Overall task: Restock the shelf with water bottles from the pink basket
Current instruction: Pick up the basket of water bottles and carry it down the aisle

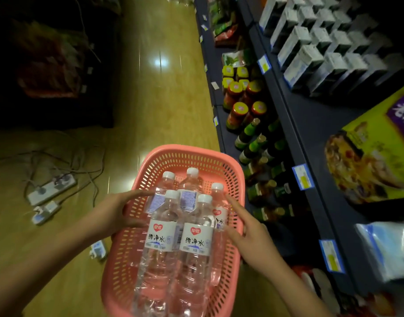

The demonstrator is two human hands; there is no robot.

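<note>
Pink basket (173,156) sits low centre over the wooden floor (150,99), five clear water bottles (161,234) lying inside it, white caps pointing away from the person. Right of the basket: dark shelf unit (311,124) with green glass bottles (251,133), orange-lidded jars (240,110) further back, white cartons (304,62) on the tier above, a yellow-green food box (368,156) nearest the basket's right rim. Blue price tags (303,177) on the shelf edges. Left of the basket: white power strips (51,188) and tangled cables on the floor. Left hand (118,213) is at the basket's left rim, fingers extended, fingertips touching the left bottles, not curled round any. Right hand (249,234) is at the basket's right rim, index finger straight and pointing at the rightmost bottle, nothing grasped. All bottles between the two hands, none lifted.
</note>
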